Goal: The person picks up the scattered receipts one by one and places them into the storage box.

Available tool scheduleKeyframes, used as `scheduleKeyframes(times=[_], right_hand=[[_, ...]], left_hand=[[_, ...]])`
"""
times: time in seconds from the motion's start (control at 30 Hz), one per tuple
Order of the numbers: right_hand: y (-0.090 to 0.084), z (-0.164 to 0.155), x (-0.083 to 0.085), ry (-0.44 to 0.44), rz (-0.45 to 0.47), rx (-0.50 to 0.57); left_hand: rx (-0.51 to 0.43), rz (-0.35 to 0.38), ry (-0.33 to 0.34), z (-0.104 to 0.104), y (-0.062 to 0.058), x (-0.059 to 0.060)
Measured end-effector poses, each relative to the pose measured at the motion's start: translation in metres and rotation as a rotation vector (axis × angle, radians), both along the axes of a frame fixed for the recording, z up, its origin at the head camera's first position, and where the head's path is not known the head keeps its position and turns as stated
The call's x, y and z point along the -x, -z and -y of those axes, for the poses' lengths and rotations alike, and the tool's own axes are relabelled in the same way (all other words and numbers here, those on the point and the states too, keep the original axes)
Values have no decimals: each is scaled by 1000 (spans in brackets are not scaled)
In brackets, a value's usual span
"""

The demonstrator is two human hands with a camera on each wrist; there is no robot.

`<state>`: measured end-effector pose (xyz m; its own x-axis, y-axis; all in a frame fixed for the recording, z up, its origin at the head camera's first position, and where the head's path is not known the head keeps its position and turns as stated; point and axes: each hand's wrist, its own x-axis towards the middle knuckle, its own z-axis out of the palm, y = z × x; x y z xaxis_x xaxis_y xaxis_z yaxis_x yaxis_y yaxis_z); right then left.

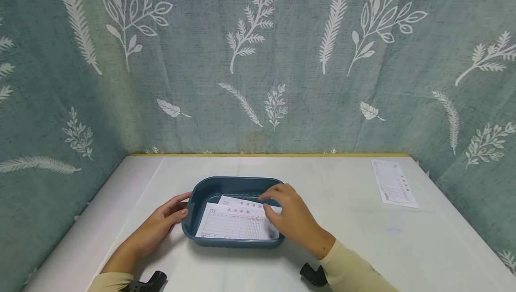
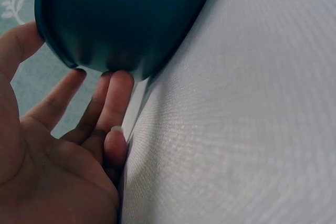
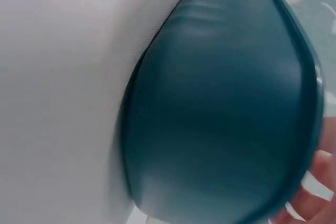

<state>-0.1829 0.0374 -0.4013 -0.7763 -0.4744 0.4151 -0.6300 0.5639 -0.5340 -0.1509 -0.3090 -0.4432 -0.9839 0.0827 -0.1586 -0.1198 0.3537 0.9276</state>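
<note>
Paper forms (image 1: 235, 222) lie in a dark teal plastic tray (image 1: 209, 186) just below the middle of the head view, on a white cloth-covered table (image 1: 346, 238). At least two sheets overlap there, the lower one flat on the tray floor, the upper one poking out toward the tray's far side.

The left hand (image 1: 163, 225) rests against the tray's left end, fingers fairly straight and spread, fingertips touching the outer wall; the left wrist view shows the fingers (image 2: 118, 95) pressed to the underside curve of the tray (image 2: 126, 19), with the thumb at the rim. It steadies the tray rather than grasps it.

The right hand (image 1: 292, 218) lies over the tray's right end, fingers bent down onto the sheets near their right edge. Whether it pinches a sheet or only presses on it cannot be told; the right wrist view shows mostly the tray's outer wall (image 3: 220, 114).

Sheets like these are probably light, thin and floppy, easy to crease, and liable to slide over one another. A pinch at a free corner or edge, with the tray held still, looks the safest hold. The tray itself looks stiff, smooth and light, best taken by its rim.

Another printed sheet (image 1: 393, 182) lies alone at the right of the table, well apart from the tray.
</note>
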Motion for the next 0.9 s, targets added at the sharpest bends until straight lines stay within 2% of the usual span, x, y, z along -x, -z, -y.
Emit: scheduleKeyframes(times=[0.1, 0.2, 0.57, 0.9], right_hand=[[-5, -13, -4, 14, -5, 141], [-7, -28, -4, 37, -39, 176], [7, -95, 14, 204, -138, 11], [6, -153, 29, 316, -16, -79]], left_hand=[[-10, -7, 14, 1, 0, 1], [-23, -19, 20, 1, 1, 2], [-23, -16, 2, 2, 0, 2], [-11, -14, -1, 0, -1, 2]])
